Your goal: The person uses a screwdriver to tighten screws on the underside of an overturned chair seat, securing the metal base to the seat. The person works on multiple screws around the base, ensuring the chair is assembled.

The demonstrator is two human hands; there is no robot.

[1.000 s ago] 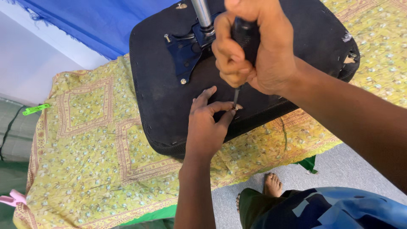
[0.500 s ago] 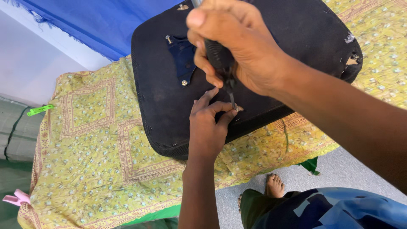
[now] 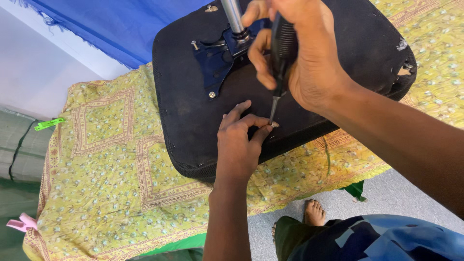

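Observation:
An upturned black chair seat lies on a table under a yellow patterned cloth. A blue metal bracket with a shiny post is fixed to its underside. My right hand grips a black-handled screwdriver held upright, its tip on a small screw near the seat's front edge. My left hand rests on the seat, and its thumb and forefinger pinch that screw.
Blue fabric hangs behind the table. A green clip and a pink clip hold the cloth at the left edge. My bare foot and blue clothing show over the grey floor at the lower right.
My right hand has turned on the screwdriver handle, shifting from covering the post to leaving the bracket and post visible. My left hand stays pinched at the screw.

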